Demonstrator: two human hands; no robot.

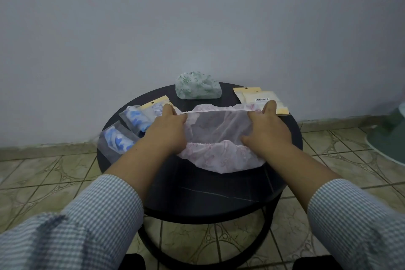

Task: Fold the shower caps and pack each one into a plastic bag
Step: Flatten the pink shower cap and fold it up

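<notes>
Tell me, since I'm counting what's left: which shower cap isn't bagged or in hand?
The green-patterned shower cap at the table's far edge; the pink one is held, the blue ones bagged.

small round table against a plain wall

a round black table (197, 193) on a dark ring-shaped base (153, 245) stands on beige patterned floor tiles (43, 182), close to a bare pale grey-blue wall (197, 17) with a tiled skirting strip (43, 149); a blurred green object (390, 138) sits at the right edge; the light is dim and even.

Left hand (168, 131) and right hand (268, 129) stretch pink cap (219, 138) over round tabletop (208, 193); green cap (197, 86) behind, packed bags (131, 125) left, empty bags (260, 97) right.
</notes>
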